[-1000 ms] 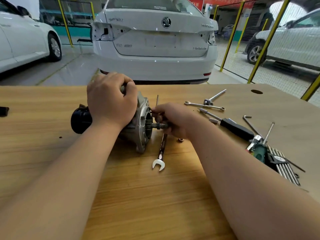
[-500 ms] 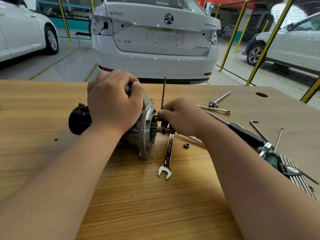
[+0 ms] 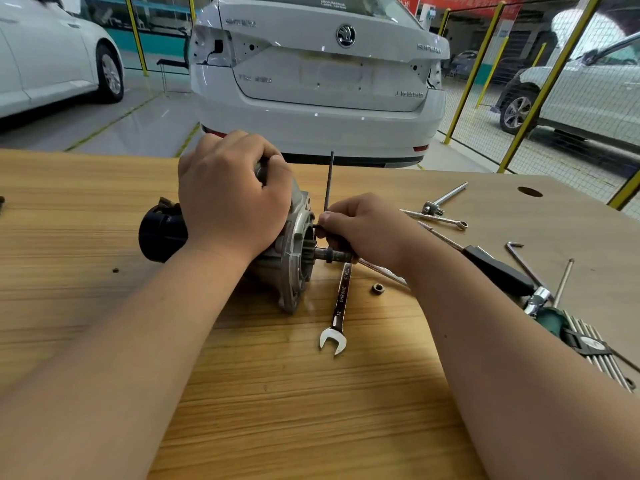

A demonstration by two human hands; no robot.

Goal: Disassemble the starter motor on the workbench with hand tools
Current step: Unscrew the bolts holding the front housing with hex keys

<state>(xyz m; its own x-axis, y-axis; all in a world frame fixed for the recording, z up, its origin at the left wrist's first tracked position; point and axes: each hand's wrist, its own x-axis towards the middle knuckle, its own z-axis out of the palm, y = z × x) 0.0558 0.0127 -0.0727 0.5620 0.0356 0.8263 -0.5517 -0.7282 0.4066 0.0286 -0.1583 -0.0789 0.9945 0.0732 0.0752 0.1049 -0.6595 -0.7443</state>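
Observation:
The starter motor (image 3: pixel 294 258) lies on its side on the wooden workbench (image 3: pixel 277 393), black end cap (image 3: pixel 159 233) to the left, aluminium flange and pinion shaft (image 3: pixel 332 255) to the right. My left hand (image 3: pixel 232 199) grips the top of the motor body. My right hand (image 3: pixel 363 230) pinches a thin black hex key (image 3: pixel 328 181) at the flange face; its long arm stands straight up. A combination spanner (image 3: pixel 341 299) lies under the shaft, open jaw towards me.
A loose nut (image 3: pixel 378 289) lies right of the spanner. Further right are a black-handled screwdriver (image 3: pixel 495 268), a T-handle tool (image 3: pixel 443 199), a thin spanner (image 3: pixel 436 218), a loose hex key (image 3: pixel 519 258) and a hex key set (image 3: pixel 588 344). A white car (image 3: pixel 318 74) is parked behind the bench.
The hex key's long arm has swung up from leaning back near the motor to standing vertical. My left hand stays clamped on the motor. The view has shifted slightly.

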